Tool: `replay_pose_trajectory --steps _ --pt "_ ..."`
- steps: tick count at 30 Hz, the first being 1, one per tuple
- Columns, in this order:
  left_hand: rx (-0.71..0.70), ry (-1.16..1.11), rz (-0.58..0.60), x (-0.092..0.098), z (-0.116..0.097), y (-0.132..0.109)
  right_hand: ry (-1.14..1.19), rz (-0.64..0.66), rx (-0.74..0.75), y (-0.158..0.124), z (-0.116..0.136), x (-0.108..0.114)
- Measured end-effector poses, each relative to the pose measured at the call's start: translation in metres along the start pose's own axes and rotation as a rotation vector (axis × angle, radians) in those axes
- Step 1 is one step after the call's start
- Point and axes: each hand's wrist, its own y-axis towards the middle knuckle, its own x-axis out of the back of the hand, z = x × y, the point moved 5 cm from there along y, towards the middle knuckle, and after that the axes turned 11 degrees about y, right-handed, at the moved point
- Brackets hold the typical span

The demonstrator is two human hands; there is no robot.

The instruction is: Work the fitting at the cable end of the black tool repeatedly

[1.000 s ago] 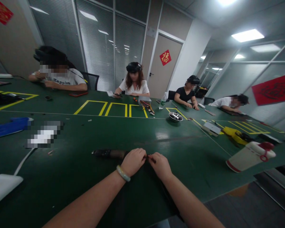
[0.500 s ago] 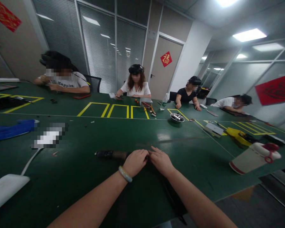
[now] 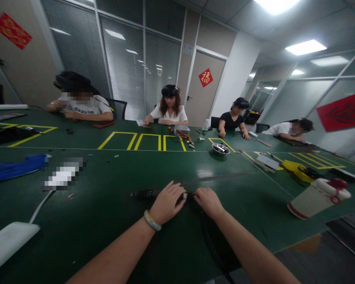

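A dark, stick-shaped tool (image 3: 144, 194) lies across the green table in front of me; I cannot tell its kind. My left hand (image 3: 168, 201), a bangle on its wrist, is closed over the tool's right part. A small pale patch shows by the left fingertips. Just to the right, my right hand (image 3: 208, 201) has its fingers curled round the tool's thin end, where a black cord (image 3: 206, 232) seems to start. From there the cord runs down over the table's near edge. The fingers of the right hand hide the joint between tool and cord.
To the left lie a white box-like device (image 3: 12, 244) with a cable and a blue item (image 3: 17, 167). A metal bowl (image 3: 220, 148), a bottle (image 3: 204, 130), a yellow item (image 3: 297, 169) and a large cup (image 3: 316, 199) stand beyond and right. Several people sit opposite.
My hands have drawn slightly apart, the right hand shifting right, and a small pale patch now shows between them. The tool has moved a little to the right in view.
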Motion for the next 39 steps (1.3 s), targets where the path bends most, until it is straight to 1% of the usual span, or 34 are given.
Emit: replay_pose_trajectory --steps 2,3,6,8,10,12,14,16,18,20,21,23,24,27,29,30,32,33,34,35,36,39 --pt "0.026 -0.002 0.011 0.002 0.004 -0.001 -0.010 -0.014 -0.132 -0.018 -0.029 0.012" --pt "0.039 -0.001 0.021 0.001 0.006 -0.001 -0.018 -0.024 -0.207 -0.032 -0.045 0.019" --pt "0.074 0.005 0.073 -0.005 0.013 -0.002 -0.040 -0.036 -0.461 -0.087 -0.092 0.036" --pt "0.101 0.001 0.138 -0.012 0.018 -0.004 -0.055 -0.019 -0.659 -0.130 -0.114 0.043" --pt "0.124 -0.010 0.231 -0.022 0.021 -0.007 -0.066 -0.005 -0.827 -0.169 -0.125 0.047" --pt "0.123 -0.022 0.348 -0.031 0.020 -0.011 -0.093 -0.020 -0.921 -0.198 -0.126 0.048" --pt "0.102 -0.026 0.451 -0.039 0.017 -0.016 -0.133 -0.031 -0.965 -0.213 -0.122 0.047" --pt "0.087 -0.015 0.492 -0.043 0.015 -0.020 -0.173 -0.013 -0.996 -0.216 -0.116 0.046" --pt "0.085 0.007 0.477 -0.045 0.013 -0.021 -0.207 -0.004 -1.002 -0.207 -0.110 0.047" --pt "0.083 0.025 0.461 -0.046 0.012 -0.021 -0.255 -0.078 -0.949 -0.184 -0.098 0.051" --pt "0.082 0.031 0.457 -0.047 0.012 -0.021 -0.261 -0.136 -0.891 -0.167 -0.088 0.053" --pt "0.082 0.041 0.449 -0.048 0.012 -0.021 -0.180 -0.233 -0.714 -0.126 -0.061 0.053" --pt "0.081 0.045 0.440 -0.048 0.012 -0.021 -0.089 -0.251 -0.607 -0.104 -0.044 0.049" --pt "0.081 0.074 0.409 -0.049 0.013 -0.022 0.226 -0.202 -0.290 -0.039 0.015 0.029" --pt "0.047 0.105 0.402 -0.051 0.011 -0.023 0.363 -0.154 -0.107 -0.008 0.054 0.015" --pt "0.013 0.118 0.404 -0.054 0.009 -0.024 0.408 -0.121 -0.026 0.004 0.071 0.008" --pt "-0.020 0.151 0.405 -0.061 0.006 -0.025 0.470 -0.034 0.105 0.019 0.097 -0.006" --pt "-0.003 0.166 0.415 -0.066 0.006 -0.026 0.494 0.013 0.151 0.023 0.106 -0.012" --pt "0.093 0.206 0.417 -0.071 0.010 -0.026 0.516 0.053 0.182 0.026 0.111 -0.018" --pt "0.139 0.227 0.438 -0.077 0.012 -0.026 0.535 0.081 0.200 0.027 0.114 -0.022" --pt "0.137 0.230 0.465 -0.084 0.012 -0.027 0.549 0.095 0.208 0.028 0.115 -0.025" --pt "0.107 0.230 0.440 -0.097 0.012 -0.026 0.563 0.086 0.197 0.027 0.112 -0.027"
